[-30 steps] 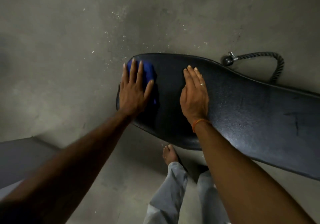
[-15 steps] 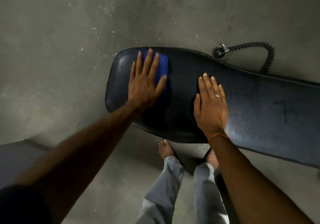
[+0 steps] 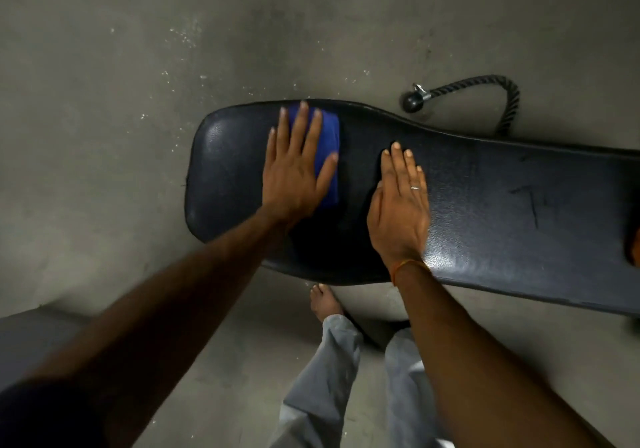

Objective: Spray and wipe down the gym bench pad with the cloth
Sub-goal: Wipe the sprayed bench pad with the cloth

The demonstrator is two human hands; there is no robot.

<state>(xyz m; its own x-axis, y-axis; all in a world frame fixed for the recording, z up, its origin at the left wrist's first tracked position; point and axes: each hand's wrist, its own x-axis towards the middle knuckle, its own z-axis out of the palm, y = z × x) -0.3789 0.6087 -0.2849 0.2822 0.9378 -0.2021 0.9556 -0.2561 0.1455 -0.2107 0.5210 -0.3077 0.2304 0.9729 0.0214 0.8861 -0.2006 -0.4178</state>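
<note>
Head view: blue cloth under flat, open left hand; right hand beside, apparently flat on bench pad.

A black rope attachment with a rubber ball end and metal clip is lying curled on the grey concrete floor, which is showing pale speckles. Grey trouser legs and a bare foot are standing below, and an orange object is peeking in at the right edge.

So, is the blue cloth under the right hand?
No, the blue cloth lies under the left hand; the right hand rests flat on the bare pad.
</note>
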